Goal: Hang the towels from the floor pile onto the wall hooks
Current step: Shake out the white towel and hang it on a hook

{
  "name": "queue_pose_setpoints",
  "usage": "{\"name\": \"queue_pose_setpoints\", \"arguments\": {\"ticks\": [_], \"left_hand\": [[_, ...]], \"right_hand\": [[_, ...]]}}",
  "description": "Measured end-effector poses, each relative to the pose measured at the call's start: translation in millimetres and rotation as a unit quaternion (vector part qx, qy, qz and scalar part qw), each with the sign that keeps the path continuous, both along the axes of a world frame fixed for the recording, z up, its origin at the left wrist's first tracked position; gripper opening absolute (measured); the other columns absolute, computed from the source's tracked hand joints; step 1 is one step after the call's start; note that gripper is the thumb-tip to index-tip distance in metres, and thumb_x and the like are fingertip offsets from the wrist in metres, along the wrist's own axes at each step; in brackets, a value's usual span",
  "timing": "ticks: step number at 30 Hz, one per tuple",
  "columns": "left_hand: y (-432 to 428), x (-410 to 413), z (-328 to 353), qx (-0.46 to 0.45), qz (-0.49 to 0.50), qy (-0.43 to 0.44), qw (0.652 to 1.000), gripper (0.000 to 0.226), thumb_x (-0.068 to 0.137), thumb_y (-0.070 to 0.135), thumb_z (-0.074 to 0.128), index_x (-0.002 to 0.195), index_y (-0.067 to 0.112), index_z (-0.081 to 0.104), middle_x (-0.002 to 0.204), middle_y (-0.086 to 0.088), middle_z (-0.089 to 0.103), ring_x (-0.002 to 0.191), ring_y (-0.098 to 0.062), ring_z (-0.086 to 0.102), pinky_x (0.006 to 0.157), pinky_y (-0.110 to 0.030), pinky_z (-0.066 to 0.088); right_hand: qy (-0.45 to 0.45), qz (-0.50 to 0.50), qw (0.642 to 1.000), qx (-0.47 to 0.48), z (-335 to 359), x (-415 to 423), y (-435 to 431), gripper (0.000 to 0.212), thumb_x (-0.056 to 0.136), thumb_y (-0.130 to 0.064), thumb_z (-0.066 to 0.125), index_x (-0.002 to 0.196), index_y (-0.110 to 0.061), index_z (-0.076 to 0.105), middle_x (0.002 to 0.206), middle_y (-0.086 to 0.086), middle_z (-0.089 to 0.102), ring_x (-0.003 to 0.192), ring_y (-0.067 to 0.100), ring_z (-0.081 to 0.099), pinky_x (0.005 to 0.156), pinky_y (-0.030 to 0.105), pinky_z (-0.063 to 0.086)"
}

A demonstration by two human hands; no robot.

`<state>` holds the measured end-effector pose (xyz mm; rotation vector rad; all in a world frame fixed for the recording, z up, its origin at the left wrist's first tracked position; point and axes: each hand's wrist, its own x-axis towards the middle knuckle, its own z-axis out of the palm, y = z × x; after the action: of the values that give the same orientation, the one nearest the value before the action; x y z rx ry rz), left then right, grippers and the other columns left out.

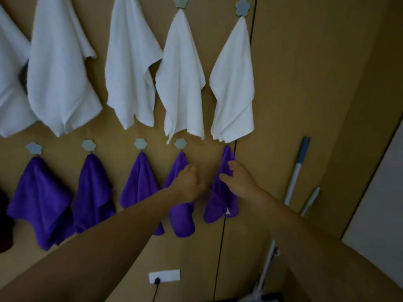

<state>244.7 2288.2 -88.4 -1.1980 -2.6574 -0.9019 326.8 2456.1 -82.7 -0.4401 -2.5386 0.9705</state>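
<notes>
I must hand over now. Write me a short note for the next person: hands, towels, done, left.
Left hand: fingers curled at the fourth purple towel; grip cannot be told.
Right hand grips the rightmost purple towel, whose hook is hidden.
Done: white towels and four purple ones hang on hooks.
Left: confirm the last one holds; floor pile not in view.

Home utility corner: towels (233, 81) on wall hooks (242, 5), wall socket (164, 275).

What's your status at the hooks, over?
Right hand pinches rightmost purple towel. Left hand curled, grip unclear. White towel overlaps that purple towel's top.
</notes>
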Motion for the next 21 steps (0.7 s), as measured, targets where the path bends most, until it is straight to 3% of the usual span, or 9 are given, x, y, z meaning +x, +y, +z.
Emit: {"name": "queue_pose_setpoints", "arguments": {"ticks": [8, 15, 19, 21], "left_hand": [[-45, 51, -29, -0.030, 0.021, -0.041, 0.999, 0.071, 0.094, 0.032, 0.054, 0.149, 0.004, 0.021, 0.153, -0.018, 0.026, 0.141, -0.033, 0.027, 0.115, -0.037, 0.024], [-37, 77, -51, -0.050, 0.036, -0.046, 0.997, 0.062, 0.092, 0.029, 0.057, 0.144, 0.006, 0.033, 0.145, -0.018, 0.038, 0.133, -0.032, 0.035, 0.107, -0.033, 0.027], [-30, 74, -66, -0.075, 0.058, -0.053, 0.994, 0.068, 0.093, 0.036, 0.057, 0.147, 0.007, 0.029, 0.148, -0.018, 0.033, 0.137, -0.036, 0.031, 0.111, -0.035, 0.023], [-23, 65, -79, -0.062, 0.062, -0.056, 0.995, 0.064, 0.092, 0.034, 0.057, 0.145, 0.006, 0.033, 0.146, -0.018, 0.036, 0.134, -0.037, 0.034, 0.110, -0.035, 0.026]], "right_hand": [[-0.066, -0.001, 0.996, 0.059, -24, 74, -41, 0.053, 0.092, -0.027, 0.062, 0.137, -0.003, 0.048, 0.139, 0.016, 0.045, 0.127, 0.027, 0.047, 0.105, 0.031, 0.037], [-0.067, -0.006, 0.996, 0.065, -43, 91, -33, 0.043, 0.090, -0.024, 0.062, 0.125, -0.001, 0.057, 0.126, 0.015, 0.054, 0.114, 0.027, 0.054, 0.094, 0.029, 0.041], [-0.057, -0.008, 0.998, 0.041, -65, 85, -20, 0.032, 0.091, -0.020, 0.060, 0.116, 0.001, 0.060, 0.102, 0.010, 0.060, 0.092, 0.024, 0.057, 0.079, 0.029, 0.043], [-0.057, -0.015, 0.998, 0.029, -78, 74, -12, 0.029, 0.093, -0.019, 0.059, 0.114, 0.001, 0.060, 0.104, 0.016, 0.064, 0.098, 0.030, 0.060, 0.084, 0.034, 0.046]]}}
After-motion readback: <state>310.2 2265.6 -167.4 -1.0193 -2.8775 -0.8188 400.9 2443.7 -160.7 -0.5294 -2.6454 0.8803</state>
